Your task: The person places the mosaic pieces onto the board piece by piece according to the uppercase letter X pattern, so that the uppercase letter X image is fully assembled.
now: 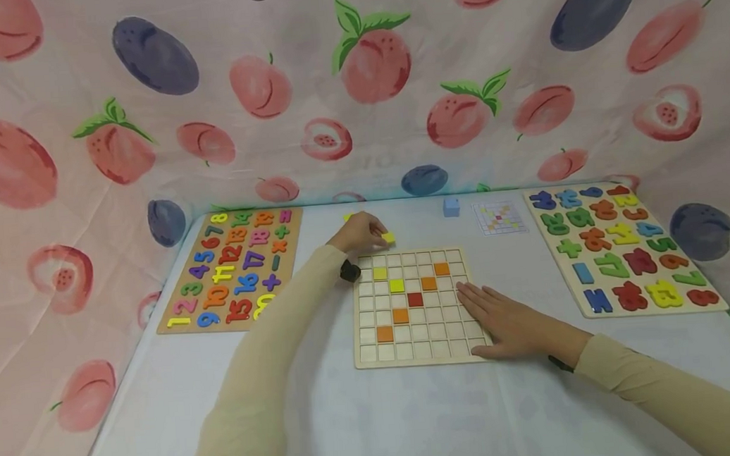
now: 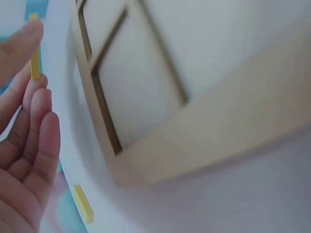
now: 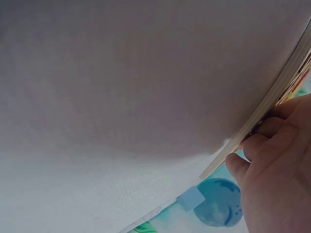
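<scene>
A wooden grid board lies at mid-table, holding several yellow, orange and red square tiles, with a red tile near its middle. Just beyond the board's far left corner, my left hand pinches a yellow tile between thumb and fingers; in the left wrist view that tile is seen edge-on. Another yellow tile lies on the table, partly hidden behind the left hand in the head view. My right hand rests on the board's right edge, fingers extended.
A number puzzle board lies at the left, a second one at the right. Behind the grid board are a blue block and a printed card with a coloured grid pattern. A fruit-print cloth hangs at the back.
</scene>
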### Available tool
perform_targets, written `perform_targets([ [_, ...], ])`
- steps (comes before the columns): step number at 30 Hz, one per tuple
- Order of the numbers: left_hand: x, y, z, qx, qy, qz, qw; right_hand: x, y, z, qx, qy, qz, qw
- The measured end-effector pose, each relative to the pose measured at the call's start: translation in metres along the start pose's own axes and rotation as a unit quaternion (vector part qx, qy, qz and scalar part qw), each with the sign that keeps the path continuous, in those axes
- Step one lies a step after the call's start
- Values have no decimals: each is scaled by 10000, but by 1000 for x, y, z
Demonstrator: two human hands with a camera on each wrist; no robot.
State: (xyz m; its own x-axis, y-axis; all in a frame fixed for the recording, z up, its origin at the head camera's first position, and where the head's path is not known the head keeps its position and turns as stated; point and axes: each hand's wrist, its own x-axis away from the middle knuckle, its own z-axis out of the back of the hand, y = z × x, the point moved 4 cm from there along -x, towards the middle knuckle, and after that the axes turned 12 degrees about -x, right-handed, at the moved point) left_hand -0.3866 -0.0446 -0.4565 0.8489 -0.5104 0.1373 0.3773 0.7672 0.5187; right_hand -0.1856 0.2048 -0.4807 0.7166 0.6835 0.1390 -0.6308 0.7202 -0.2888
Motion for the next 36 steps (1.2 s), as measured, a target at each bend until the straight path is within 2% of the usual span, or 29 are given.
perform_targets([
  [10, 26, 20, -8, -121, -73, -282, 9995, 0, 1, -2, 17, -12, -29, 10000],
  [22, 65, 60, -32, -263, -380, -800, 9957, -1, 0, 0, -78, -50, -64, 9999],
  [28, 76, 74, -46, -286, -532, -856, 9945, -1, -1, 1, -113, -74, -87, 9999],
  [36, 82, 88, -65, -608, -700, -1082, 9898, -1, -1, 1, -178, -88, -122, 9997],
])
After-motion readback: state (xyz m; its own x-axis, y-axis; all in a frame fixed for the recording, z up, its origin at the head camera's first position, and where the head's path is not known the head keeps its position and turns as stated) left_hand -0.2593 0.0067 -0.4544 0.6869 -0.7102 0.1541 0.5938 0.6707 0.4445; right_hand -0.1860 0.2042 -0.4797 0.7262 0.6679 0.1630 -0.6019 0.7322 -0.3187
